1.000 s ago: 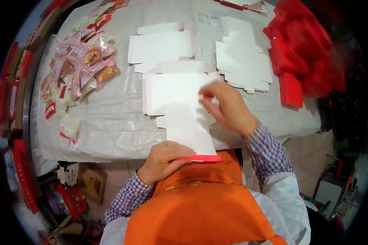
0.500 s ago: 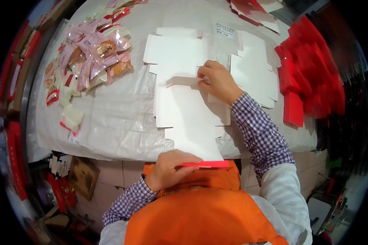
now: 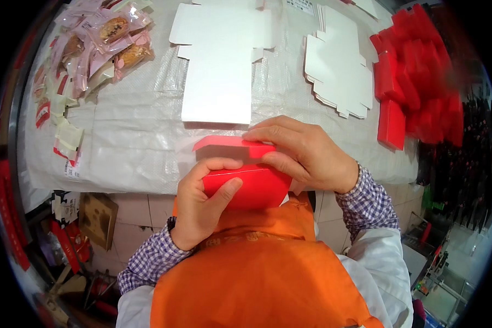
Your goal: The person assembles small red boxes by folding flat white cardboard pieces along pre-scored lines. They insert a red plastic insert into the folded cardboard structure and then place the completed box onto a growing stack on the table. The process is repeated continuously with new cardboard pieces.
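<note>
A red cardboard box [image 3: 246,185], partly folded, is held at the table's near edge in front of the orange apron. My left hand [image 3: 201,202] grips its left side, the thumb on the red face and the fingers at the upper edge. Over its right end my right hand [image 3: 306,153] is closed, with fingers on the far flap and thumb on the near side. Just beyond lies a flat white cut-out box blank [image 3: 218,82], unfolded. To the right of that rests a stack of white box blanks [image 3: 339,60].
Wrapped pastries [image 3: 112,41] lie heaped at the left of the table, which has a whitish woven cover [image 3: 131,147]. Several folded red boxes [image 3: 415,82] are piled on the right. On the floor at lower left stands a brown wooden board [image 3: 97,218].
Both hands have come together on a red blank lifted off the white one and folded up. My right hand has moved back toward me. The view has shifted, so the table sits higher.
</note>
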A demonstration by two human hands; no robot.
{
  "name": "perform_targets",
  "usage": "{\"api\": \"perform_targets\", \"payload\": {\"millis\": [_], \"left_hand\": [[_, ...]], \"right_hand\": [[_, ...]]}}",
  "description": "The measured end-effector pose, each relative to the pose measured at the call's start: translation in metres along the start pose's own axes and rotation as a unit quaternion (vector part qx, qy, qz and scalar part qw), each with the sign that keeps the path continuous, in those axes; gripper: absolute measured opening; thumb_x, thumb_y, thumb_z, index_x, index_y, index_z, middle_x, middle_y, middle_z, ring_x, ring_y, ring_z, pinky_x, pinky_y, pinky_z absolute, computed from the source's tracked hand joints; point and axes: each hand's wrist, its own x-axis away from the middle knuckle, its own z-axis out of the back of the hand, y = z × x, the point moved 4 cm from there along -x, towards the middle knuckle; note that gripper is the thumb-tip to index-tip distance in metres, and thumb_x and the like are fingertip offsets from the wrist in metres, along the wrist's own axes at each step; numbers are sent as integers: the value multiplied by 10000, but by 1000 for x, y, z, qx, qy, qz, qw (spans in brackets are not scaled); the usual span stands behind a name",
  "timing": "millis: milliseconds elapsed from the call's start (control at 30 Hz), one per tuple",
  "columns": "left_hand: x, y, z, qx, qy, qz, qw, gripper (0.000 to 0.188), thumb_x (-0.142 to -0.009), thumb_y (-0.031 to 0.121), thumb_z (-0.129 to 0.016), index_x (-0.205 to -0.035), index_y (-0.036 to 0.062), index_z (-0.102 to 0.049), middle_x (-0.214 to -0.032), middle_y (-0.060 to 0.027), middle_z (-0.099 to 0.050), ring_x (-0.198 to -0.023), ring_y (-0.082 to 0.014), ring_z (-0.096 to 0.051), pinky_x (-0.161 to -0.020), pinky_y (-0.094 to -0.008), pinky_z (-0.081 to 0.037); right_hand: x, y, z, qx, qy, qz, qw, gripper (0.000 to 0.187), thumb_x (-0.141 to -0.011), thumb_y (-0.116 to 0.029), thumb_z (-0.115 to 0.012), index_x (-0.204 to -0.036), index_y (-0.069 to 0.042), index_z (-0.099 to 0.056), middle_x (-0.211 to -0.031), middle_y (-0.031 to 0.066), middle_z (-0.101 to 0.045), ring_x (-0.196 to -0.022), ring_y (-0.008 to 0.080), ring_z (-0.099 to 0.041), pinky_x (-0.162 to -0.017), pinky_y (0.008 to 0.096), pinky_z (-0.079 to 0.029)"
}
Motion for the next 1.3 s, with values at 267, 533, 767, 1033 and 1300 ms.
{"api": "perform_targets", "payload": {"millis": [267,533,767,1033,1300], "left_hand": [[5,1,-4,23,-22,22,999,237,-977,13,-667,-1209,-1,-627,-1178,-75,-678,-1085,-118,-624,-939,-273,-516],[8,-3,-5,67,-18,38,997,241,-998,45,-657,-1223,-25,-604,-1166,-74,-689,-1058,-108,-628,-931,-273,-519],[10,-3,-5,51,-25,43,998,241,-998,55,-662,-1224,-10,-612,-1160,-73,-686,-1066,-111,-626,-924,-273,-523],[9,-7,-4,87,-30,57,994,238,-1003,57,-652,-1225,-19,-613,-1158,-75,-689,-1040,-105,-637,-901,-272,-536],[8,-10,-3,98,-28,39,994,222,-1015,59,-639,-1220,-21,-611,-1156,-86,-694,-1016,-103,-645,-878,-264,-542]], "right_hand": [[8,-9,4,-16,66,30,997,190,-893,-79,-739,-1056,-22,-660,-1145,148,-677,-991,265,-678,-825,335,-561],[11,-8,-3,-18,52,55,997,179,-871,-58,-759,-1007,-18,-649,-1049,133,-696,-921,271,-686,-758,328,-565],[10,-8,-3,-26,53,57,997,152,-880,-67,-750,-986,-15,-653,-1039,136,-699,-927,275,-689,-763,335,-566],[8,-6,-4,-70,27,26,997,123,-869,-42,-744,-974,-12,-685,-1015,122,-716,-924,274,-694,-776,344,-560],[8,3,-4,-105,32,9,994,93,-876,-49,-748,-947,-13,-700,-1015,111,-734,-924,259,-700,-793,345,-558]]}}
